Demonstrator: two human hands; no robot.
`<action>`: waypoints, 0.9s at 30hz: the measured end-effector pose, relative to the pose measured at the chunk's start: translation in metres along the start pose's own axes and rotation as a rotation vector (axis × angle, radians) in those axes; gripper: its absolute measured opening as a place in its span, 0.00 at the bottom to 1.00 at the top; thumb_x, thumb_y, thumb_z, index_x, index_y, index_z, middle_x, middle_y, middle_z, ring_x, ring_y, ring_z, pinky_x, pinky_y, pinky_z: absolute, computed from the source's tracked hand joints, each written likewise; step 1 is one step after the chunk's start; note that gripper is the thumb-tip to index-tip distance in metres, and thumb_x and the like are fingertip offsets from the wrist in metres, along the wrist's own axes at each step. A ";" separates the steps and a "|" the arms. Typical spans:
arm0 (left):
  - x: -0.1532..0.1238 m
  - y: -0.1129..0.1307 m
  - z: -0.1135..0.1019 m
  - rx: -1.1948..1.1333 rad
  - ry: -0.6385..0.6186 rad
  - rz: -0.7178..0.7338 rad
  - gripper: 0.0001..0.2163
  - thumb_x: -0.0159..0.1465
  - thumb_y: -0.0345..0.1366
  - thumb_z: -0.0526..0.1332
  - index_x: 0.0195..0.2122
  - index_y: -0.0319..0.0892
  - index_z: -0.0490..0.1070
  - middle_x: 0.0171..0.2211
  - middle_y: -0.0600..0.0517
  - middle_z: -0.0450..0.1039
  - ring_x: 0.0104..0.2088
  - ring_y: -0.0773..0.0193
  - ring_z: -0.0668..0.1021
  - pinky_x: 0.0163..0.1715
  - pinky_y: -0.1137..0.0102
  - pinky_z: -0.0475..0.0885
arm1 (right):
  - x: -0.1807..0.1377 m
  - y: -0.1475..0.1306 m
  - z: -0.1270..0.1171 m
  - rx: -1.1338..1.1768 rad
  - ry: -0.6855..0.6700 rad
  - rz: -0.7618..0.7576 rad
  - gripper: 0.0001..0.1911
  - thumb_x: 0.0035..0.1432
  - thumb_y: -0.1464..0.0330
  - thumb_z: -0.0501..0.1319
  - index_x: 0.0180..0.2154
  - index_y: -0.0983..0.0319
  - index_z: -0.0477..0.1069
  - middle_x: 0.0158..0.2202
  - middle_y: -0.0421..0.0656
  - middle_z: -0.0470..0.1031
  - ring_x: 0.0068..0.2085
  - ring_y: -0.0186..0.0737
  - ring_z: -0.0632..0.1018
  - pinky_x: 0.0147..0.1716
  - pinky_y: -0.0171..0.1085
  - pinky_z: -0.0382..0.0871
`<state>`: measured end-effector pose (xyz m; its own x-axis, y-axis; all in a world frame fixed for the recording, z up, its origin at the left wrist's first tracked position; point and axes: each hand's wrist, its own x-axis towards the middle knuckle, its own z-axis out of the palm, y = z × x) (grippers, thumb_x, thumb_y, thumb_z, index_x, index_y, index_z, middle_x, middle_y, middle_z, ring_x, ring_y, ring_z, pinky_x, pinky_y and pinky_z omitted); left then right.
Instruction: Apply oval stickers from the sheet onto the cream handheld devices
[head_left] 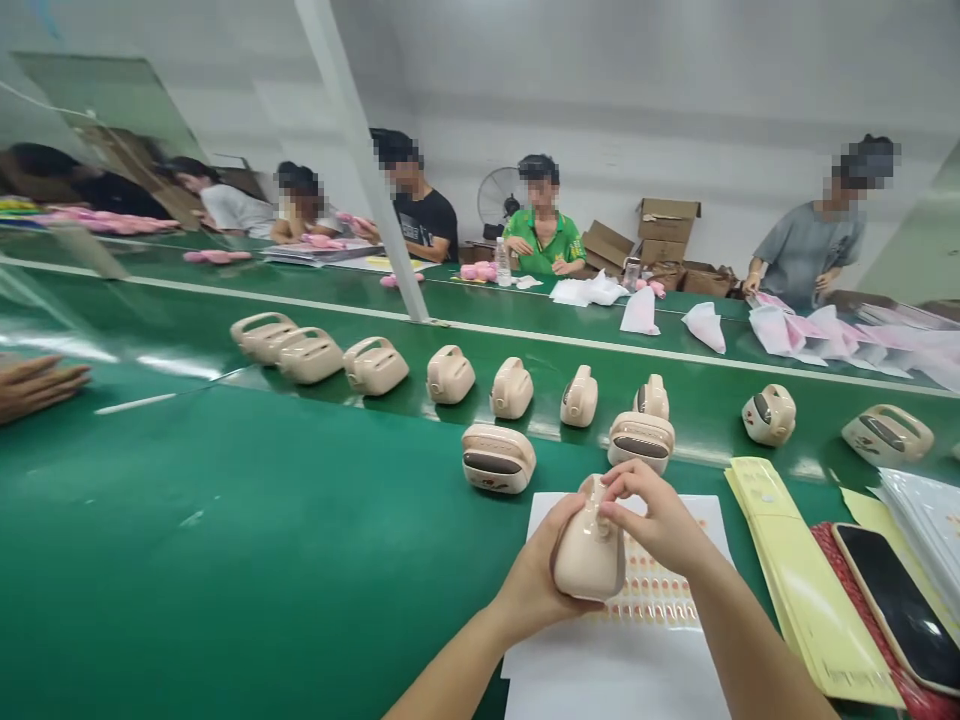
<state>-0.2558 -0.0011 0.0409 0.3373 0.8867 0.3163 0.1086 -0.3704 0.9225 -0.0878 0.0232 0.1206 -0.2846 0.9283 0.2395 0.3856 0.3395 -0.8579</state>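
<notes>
My left hand (536, 575) wraps round a cream plastic case with a handle (589, 555), held above a white sheet of small orange stickers (660, 595). My right hand (652, 515) pinches at the top of that case near its handle, fingers pressed together. Two more cream cases (497, 457) (641, 440) lie on the green table just beyond my hands, dark windows facing me.
A row of several cream cases (448, 375) rides the green conveyor belt (705, 405). Yellow sheets (806, 590), a phone (896, 605) and clear bags (926, 520) lie at right. Another person's hand (37, 385) rests at far left. Several people work across the belt among pink items and cardboard boxes.
</notes>
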 end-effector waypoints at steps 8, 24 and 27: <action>-0.006 -0.005 -0.005 0.058 0.031 0.029 0.41 0.43 0.33 0.71 0.56 0.54 0.51 0.59 0.46 0.55 0.57 0.47 0.62 0.53 0.55 0.60 | -0.001 -0.003 0.004 0.014 -0.029 0.028 0.06 0.50 0.67 0.59 0.24 0.60 0.67 0.36 0.43 0.66 0.42 0.41 0.70 0.44 0.43 0.64; -0.008 0.004 0.001 0.015 0.185 -0.019 0.37 0.42 0.43 0.70 0.54 0.53 0.57 0.57 0.46 0.59 0.56 0.44 0.64 0.51 0.51 0.62 | -0.011 -0.010 0.010 -0.288 -0.052 -0.201 0.05 0.57 0.69 0.54 0.29 0.61 0.65 0.40 0.47 0.65 0.41 0.41 0.70 0.39 0.41 0.67; -0.008 0.007 -0.003 0.028 0.136 0.005 0.37 0.43 0.41 0.70 0.54 0.53 0.56 0.58 0.47 0.58 0.57 0.44 0.62 0.53 0.52 0.60 | -0.010 -0.008 0.010 -0.274 -0.020 -0.080 0.21 0.52 0.63 0.59 0.47 0.60 0.62 0.48 0.50 0.62 0.48 0.45 0.68 0.45 0.44 0.66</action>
<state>-0.2605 -0.0102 0.0452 0.2081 0.9133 0.3501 0.1336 -0.3811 0.9148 -0.0966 0.0102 0.1209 -0.3398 0.8948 0.2897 0.5832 0.4421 -0.6815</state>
